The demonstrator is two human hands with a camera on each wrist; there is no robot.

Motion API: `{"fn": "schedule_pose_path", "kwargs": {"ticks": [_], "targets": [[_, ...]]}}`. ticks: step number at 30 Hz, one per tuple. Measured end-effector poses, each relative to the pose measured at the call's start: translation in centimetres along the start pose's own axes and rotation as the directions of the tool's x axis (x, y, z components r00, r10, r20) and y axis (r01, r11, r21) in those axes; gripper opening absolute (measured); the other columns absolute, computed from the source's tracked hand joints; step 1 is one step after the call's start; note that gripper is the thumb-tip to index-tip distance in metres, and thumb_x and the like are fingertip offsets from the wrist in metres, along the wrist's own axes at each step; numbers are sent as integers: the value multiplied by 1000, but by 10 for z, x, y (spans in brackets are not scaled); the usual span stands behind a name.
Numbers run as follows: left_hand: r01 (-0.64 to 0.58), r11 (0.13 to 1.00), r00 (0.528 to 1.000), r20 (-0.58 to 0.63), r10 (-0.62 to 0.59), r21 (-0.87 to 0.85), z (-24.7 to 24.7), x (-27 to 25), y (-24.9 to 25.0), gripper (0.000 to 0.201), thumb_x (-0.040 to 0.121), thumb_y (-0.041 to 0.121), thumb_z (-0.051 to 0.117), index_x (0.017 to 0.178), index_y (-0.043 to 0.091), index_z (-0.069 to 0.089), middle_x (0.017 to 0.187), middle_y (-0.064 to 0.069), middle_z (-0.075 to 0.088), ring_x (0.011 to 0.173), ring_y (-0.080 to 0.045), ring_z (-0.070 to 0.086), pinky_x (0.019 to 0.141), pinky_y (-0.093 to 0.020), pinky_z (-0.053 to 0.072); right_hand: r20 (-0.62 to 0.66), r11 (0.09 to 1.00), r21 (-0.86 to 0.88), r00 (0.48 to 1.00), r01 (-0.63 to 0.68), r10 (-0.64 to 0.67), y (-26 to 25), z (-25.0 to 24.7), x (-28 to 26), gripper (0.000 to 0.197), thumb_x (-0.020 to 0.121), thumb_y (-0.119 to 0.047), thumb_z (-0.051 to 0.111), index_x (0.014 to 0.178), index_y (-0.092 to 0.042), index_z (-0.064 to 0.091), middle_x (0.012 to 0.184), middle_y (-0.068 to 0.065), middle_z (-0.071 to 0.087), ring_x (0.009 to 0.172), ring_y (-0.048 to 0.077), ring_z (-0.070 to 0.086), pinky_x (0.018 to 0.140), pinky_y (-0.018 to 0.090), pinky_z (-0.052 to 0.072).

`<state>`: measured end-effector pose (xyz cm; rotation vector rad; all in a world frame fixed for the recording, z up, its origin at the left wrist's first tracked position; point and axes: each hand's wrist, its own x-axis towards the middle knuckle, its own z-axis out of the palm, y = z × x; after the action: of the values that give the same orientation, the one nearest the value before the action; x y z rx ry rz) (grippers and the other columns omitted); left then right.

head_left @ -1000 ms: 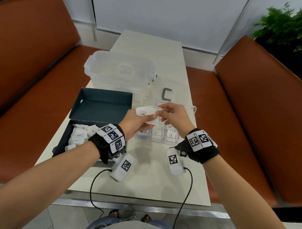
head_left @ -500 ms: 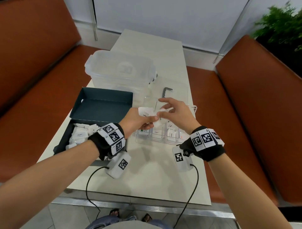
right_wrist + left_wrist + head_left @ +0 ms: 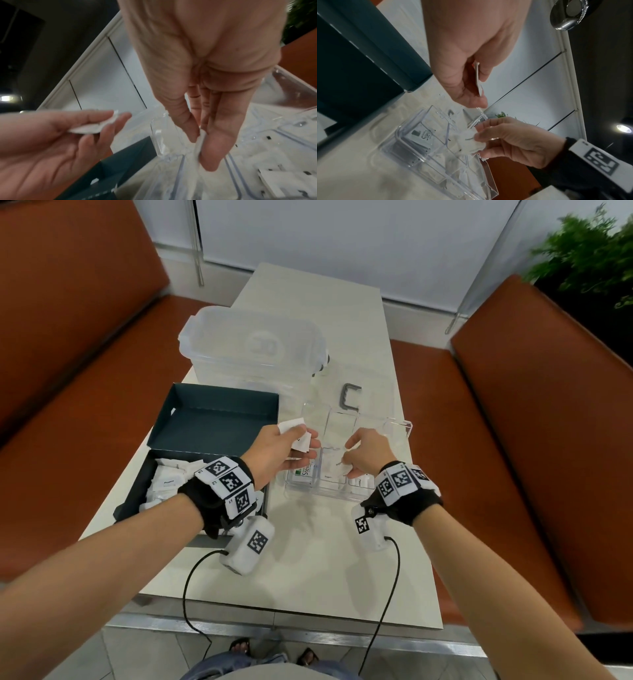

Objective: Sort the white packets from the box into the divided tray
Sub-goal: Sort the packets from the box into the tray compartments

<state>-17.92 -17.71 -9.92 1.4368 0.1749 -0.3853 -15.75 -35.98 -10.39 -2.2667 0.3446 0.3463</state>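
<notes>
My left hand [image 3: 291, 446] holds a few white packets [image 3: 297, 433] between thumb and fingers, just left of the clear divided tray [image 3: 399, 428]. In the left wrist view the held packets [image 3: 477, 79] show edge-on. My right hand [image 3: 356, 455] pinches one white packet [image 3: 337, 465] over the tray's middle compartment; the right wrist view shows that packet [image 3: 199, 142] between thumb and fingers, low inside the tray [image 3: 291, 86]. The dark open box [image 3: 219, 419] at the left holds several more packets [image 3: 168, 481]. Packets lie in the tray's near compartments [image 3: 305, 474].
A large clear lidded tub [image 3: 253, 350] stands behind the box. A grey U-shaped handle [image 3: 349, 397] lies beyond the tray. The white table [image 3: 308, 570] is narrow, with orange benches [image 3: 513, 440] on both sides. Wrist-camera cables trail off the front edge.
My hands have drawn apart: the right took one packet from the left hand's bunch and lowered it into the tray. The left hand shifted slightly left with the others.
</notes>
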Motion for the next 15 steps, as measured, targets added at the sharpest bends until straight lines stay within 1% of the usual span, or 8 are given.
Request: {"fn": "schedule_pose_path", "kwargs": {"ticks": [2,3,5,7,8,10,12,15], "targets": [[-4,1000,1000,-6,4,-8,1,0,1,27,101,21,48,110,5,68,105,-13,73,84,-21,69,74,-27,58,-4,998,-56,1000,-20,20,-2,10,3,24,83,6,61,105,-3,54,115,21,54,80,39,69,67,44,60],[-7,1000,1000,-7,7,-11,1,-1,1,27,101,21,48,109,5,68,105,-13,73,83,-21,69,73,-27,57,-11,997,-78,1000,-28,27,-2,15,5,24,84,7,59,106,-1,55,116,22,53,83,41,69,70,47,59],[-10,1000,1000,-7,10,-16,1,-2,0,27,101,22,48,109,5,68,105,-13,73,83,-20,69,74,-27,57,-46,991,-129,999,-32,27,-1,22,8,19,86,7,56,105,2,56,115,22,56,86,41,68,73,48,58],[-5,1000,1000,-10,5,-21,-1,-2,-1,27,102,21,48,109,5,68,105,-14,73,83,-21,69,76,-28,57,-113,982,-185,994,-25,4,0,26,9,21,87,3,53,107,2,57,114,22,58,91,40,66,79,47,57],[-2,1000,1000,-12,2,-23,-2,-3,-1,27,102,21,48,109,5,68,105,-14,72,83,-21,69,77,-29,57,-148,976,-218,989,-23,-10,1,27,9,22,87,0,51,108,0,57,113,20,59,94,38,65,81,44,56],[4,1000,1000,-12,-4,-24,-4,-3,-2,26,102,21,48,108,6,68,105,-14,72,83,-21,69,79,-31,57,-193,957,-290,981,-29,-29,2,29,8,24,86,-6,52,110,-5,58,113,16,60,98,35,62,79,36,51],[13,1000,1000,-17,-13,-19,-4,-3,-3,26,102,23,48,109,7,68,105,-12,73,83,-21,69,80,-31,57,-205,951,-308,978,-37,-28,2,30,8,25,86,-9,53,110,-7,58,112,14,60,100,33,60,76,34,46],[19,1000,1000,-22,-19,-5,-5,-3,-2,28,102,24,49,111,7,68,104,-10,74,83,-20,69,78,-30,57,-202,962,-271,979,-35,-21,2,33,10,25,85,-6,51,109,-4,59,111,16,61,99,35,61,74,32,46]]}}
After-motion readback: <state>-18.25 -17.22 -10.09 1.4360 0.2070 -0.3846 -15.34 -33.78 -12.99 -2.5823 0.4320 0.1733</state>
